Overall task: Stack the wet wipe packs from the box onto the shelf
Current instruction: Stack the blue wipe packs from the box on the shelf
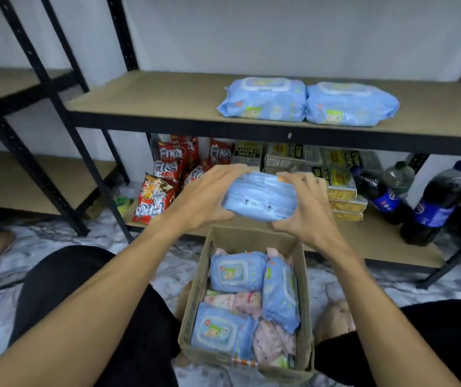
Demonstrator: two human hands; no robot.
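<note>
Midway, a blue wipe pack [260, 198], underside up, is clamped between the left hand [204, 196] and right hand [307, 208], above the box [197, 289] and below the shelf [154, 99].
Its slick wrapping may slip from this end-on hold, or the pack may catch the shelf's front edge when raised; the pink packs [274, 342] deeper in the box are mostly covered, so their count is unclear.
</note>
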